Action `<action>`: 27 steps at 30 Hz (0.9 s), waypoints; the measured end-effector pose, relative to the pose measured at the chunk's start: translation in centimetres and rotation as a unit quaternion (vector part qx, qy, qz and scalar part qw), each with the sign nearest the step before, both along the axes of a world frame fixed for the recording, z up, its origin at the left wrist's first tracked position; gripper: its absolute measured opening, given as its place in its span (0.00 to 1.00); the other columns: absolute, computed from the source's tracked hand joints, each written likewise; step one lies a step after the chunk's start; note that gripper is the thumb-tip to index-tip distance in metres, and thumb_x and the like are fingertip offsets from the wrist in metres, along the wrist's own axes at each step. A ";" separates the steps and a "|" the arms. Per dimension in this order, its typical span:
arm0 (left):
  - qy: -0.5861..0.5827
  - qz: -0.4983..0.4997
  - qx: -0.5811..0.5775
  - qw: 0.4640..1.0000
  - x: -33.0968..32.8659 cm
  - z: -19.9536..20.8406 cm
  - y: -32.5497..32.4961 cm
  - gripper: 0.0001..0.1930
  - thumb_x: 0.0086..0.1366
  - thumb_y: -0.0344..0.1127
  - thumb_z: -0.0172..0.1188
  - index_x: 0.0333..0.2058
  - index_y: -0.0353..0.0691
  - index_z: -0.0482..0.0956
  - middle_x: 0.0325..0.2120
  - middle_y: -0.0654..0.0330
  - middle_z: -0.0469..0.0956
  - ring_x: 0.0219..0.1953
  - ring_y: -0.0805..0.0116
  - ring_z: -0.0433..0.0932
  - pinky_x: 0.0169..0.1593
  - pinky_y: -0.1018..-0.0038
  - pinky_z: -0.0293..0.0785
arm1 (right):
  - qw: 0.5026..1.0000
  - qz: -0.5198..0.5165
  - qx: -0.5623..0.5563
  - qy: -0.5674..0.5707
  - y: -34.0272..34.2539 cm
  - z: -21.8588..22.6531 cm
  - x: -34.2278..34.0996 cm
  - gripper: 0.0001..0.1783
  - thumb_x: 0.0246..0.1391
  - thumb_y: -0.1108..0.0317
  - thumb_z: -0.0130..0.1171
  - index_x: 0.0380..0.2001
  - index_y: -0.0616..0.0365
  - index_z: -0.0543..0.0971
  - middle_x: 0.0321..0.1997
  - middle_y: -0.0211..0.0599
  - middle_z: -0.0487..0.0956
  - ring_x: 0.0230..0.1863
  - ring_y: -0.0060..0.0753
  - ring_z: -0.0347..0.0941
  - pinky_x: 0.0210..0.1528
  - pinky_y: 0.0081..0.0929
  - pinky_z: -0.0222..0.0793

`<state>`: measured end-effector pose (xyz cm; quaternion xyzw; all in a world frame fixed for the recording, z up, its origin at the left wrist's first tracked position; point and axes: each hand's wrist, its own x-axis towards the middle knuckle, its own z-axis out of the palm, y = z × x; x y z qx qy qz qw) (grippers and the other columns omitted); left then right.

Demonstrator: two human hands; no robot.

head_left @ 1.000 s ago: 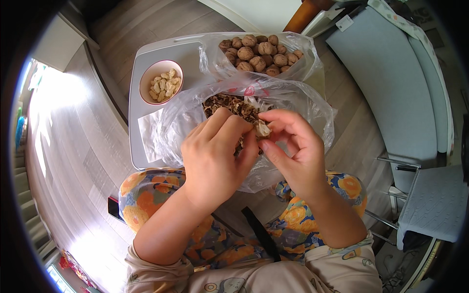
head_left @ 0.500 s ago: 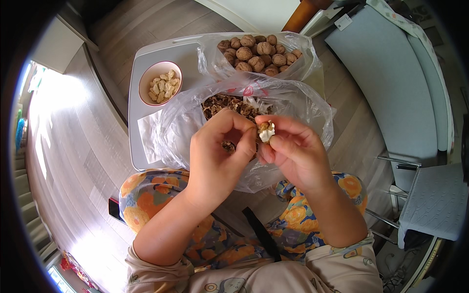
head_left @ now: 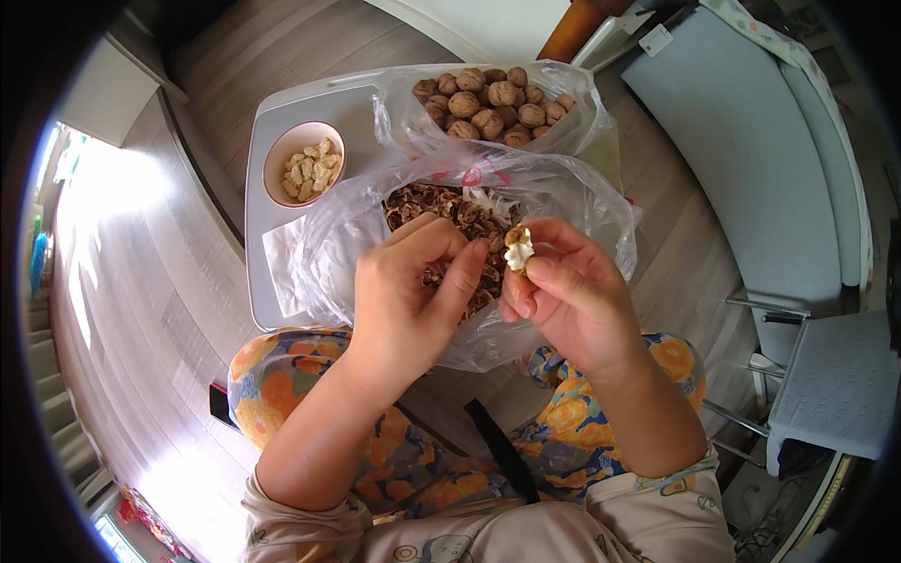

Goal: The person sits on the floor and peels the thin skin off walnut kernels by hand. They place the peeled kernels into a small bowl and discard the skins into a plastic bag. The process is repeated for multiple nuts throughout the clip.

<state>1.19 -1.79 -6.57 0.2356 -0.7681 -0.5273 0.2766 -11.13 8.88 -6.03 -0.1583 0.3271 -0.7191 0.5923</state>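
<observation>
Between the thumb and fingers of my right hand point(head_left: 580, 296) is a walnut kernel point(head_left: 518, 253), partly white and partly covered in brown skin. Close to its left, my left hand point(head_left: 399, 296) is closed in a thumb-and-finger pinch, apart from the kernel; anything in that pinch is too small to make out. Both hands hover over an open clear plastic bag point(head_left: 328, 249) with broken brown walnut shells and skins point(head_left: 413, 202) inside. Part of that heap is hidden behind my left hand.
A bowl point(head_left: 276, 167) with a red rim holds pale kernels point(head_left: 314, 172) at the grey table's point(head_left: 361, 117) left. Behind the shell bag lies a second clear bag with whole walnuts point(head_left: 488, 122). White tissue point(head_left: 284, 267) lies at left. A grey chair point(head_left: 831, 394) stands at right.
My left hand has drawn left and slightly down, away from the kernel. My right hand has tilted the kernel a little, so more of its white side shows.
</observation>
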 end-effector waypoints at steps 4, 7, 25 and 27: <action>0.047 0.036 -0.050 0.997 -0.5 0.0 0.0 0.06 0.48 0.21 0.55 0.28 0.34 0.71 0.24 0.58 0.72 0.23 0.69 0.72 0.29 0.78 0.69 | 0.998 -0.017 0.024 0.060 -0.1 0.1 0.2 0.11 0.49 0.76 0.50 0.38 0.64 0.69 0.26 0.33 0.72 0.25 0.22 0.67 0.29 0.19 0.64; 0.085 0.027 -0.030 0.996 -0.7 0.5 0.1 0.09 0.46 0.20 0.56 0.29 0.34 0.71 0.26 0.57 0.72 0.25 0.68 0.73 0.31 0.77 0.69 | 0.992 -0.030 0.040 0.119 0.1 -0.1 0.2 0.11 0.48 0.76 0.51 0.37 0.65 0.68 0.27 0.33 0.73 0.26 0.20 0.67 0.29 0.17 0.65; 0.055 0.041 -0.096 0.993 -0.6 0.5 0.4 0.08 0.45 0.19 0.56 0.26 0.35 0.71 0.22 0.58 0.72 0.24 0.67 0.74 0.27 0.77 0.69 | 0.956 -0.044 0.087 0.278 0.2 0.4 0.6 0.11 0.48 0.78 0.52 0.38 0.65 0.69 0.32 0.31 0.73 0.31 0.13 0.67 0.31 0.11 0.64; 0.049 0.040 -0.106 0.992 -0.6 0.4 0.3 0.07 0.45 0.19 0.55 0.25 0.35 0.70 0.21 0.58 0.72 0.24 0.67 0.74 0.27 0.77 0.69 | 0.948 -0.049 0.094 0.301 0.2 0.7 0.6 0.11 0.48 0.78 0.52 0.38 0.65 0.70 0.31 0.31 0.73 0.31 0.14 0.67 0.32 0.11 0.65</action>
